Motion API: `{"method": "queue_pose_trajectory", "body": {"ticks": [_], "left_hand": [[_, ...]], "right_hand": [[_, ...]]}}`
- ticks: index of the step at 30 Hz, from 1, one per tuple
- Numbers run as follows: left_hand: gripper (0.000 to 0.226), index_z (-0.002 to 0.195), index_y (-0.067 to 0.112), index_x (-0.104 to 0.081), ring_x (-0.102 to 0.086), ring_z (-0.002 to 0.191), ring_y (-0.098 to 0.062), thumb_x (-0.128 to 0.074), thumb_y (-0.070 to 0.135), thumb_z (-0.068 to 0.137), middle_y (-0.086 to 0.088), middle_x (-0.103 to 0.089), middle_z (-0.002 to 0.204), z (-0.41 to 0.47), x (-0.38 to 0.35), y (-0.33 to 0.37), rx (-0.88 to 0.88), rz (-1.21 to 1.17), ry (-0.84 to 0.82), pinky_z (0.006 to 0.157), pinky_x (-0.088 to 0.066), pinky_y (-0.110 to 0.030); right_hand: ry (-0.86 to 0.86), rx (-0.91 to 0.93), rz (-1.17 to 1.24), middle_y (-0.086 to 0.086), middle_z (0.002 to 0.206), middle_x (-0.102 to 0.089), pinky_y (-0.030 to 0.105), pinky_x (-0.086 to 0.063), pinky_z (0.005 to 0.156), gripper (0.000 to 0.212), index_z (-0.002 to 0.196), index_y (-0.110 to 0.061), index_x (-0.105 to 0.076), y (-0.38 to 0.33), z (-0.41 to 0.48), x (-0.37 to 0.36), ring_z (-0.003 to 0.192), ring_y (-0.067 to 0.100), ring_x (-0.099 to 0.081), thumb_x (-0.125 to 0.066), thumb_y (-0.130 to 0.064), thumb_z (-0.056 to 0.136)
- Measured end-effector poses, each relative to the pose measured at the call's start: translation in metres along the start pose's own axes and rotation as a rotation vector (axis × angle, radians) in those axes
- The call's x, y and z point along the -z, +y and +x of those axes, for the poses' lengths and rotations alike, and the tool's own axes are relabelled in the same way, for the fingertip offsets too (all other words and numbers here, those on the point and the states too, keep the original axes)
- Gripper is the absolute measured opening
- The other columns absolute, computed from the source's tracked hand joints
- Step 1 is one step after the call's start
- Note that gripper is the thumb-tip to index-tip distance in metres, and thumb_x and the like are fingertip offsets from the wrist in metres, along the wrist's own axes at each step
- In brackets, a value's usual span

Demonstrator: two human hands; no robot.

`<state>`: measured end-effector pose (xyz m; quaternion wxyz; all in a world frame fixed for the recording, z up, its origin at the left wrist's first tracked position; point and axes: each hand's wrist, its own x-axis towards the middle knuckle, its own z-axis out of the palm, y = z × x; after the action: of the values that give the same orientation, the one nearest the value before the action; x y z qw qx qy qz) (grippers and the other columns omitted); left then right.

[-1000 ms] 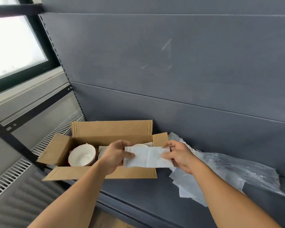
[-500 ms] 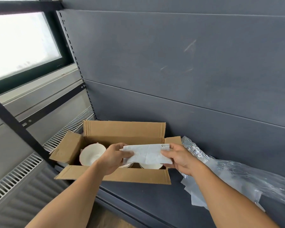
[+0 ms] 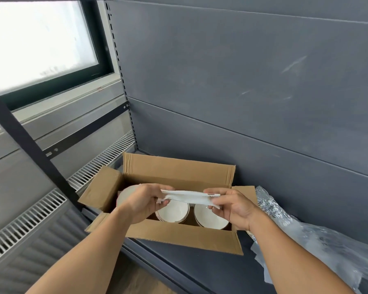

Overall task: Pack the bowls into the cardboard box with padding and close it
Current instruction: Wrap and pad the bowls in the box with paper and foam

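Observation:
An open cardboard box sits on a dark grey shelf with all its flaps up or out. Three white bowls stand side by side inside: the left bowl is partly hidden by my left hand, the middle bowl and the right bowl show their insides. Above the bowls I hold a white folded padding sheet nearly flat and edge-on. My left hand pinches its left end and my right hand pinches its right end.
Crumpled clear plastic and bubble wrap lies on the shelf right of the box. The grey back panel rises behind. A black upright post and a slotted vent stand to the left, under a window.
Both hands have tipped the white sheet from facing me to lying nearly flat over the box. The view has come closer, and the middle and right bowls now show beneath it.

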<state>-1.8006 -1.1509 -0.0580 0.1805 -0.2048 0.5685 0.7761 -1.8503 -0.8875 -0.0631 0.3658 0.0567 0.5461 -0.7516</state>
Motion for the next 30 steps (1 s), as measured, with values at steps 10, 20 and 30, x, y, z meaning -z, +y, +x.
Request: {"method": "queue_pose_trajectory", "body": {"ticks": [10,20,30], "left_hand": [[0.025,0.105,0.023,-0.072,-0.065,0.099,-0.018,-0.073,0.009,0.085,0.002,-0.066,0.109,0.037,0.047,-0.001,-0.198,0.51,0.243,0.085,-0.059,-0.037],[0.02,0.104,0.022,-0.069,-0.056,0.089,-0.009,-0.067,0.009,0.089,0.009,-0.063,0.101,0.084,0.103,0.008,-0.442,1.136,0.423,0.072,-0.042,-0.015],[0.015,0.103,0.022,-0.071,-0.052,0.077,-0.014,-0.068,0.016,0.089,0.003,-0.068,0.086,0.123,0.148,0.002,-0.495,1.406,0.54,0.057,-0.04,-0.026]], "right_hand": [[0.156,0.124,-0.52,0.001,0.108,-0.069,0.033,-0.061,0.079,0.029,0.104,-0.022,-0.071,0.009,0.065,-0.039,0.096,0.019,-0.068,-0.07,0.0,0.086],[0.328,0.315,-0.926,-0.018,0.096,-0.068,0.012,-0.047,0.075,0.018,0.107,-0.026,-0.072,0.036,0.145,-0.077,0.09,0.002,-0.061,-0.066,-0.019,0.092],[0.405,0.375,-1.101,-0.006,0.104,-0.072,0.034,-0.053,0.082,0.02,0.109,-0.022,-0.072,0.067,0.208,-0.104,0.095,0.016,-0.065,-0.063,-0.016,0.092]]}}
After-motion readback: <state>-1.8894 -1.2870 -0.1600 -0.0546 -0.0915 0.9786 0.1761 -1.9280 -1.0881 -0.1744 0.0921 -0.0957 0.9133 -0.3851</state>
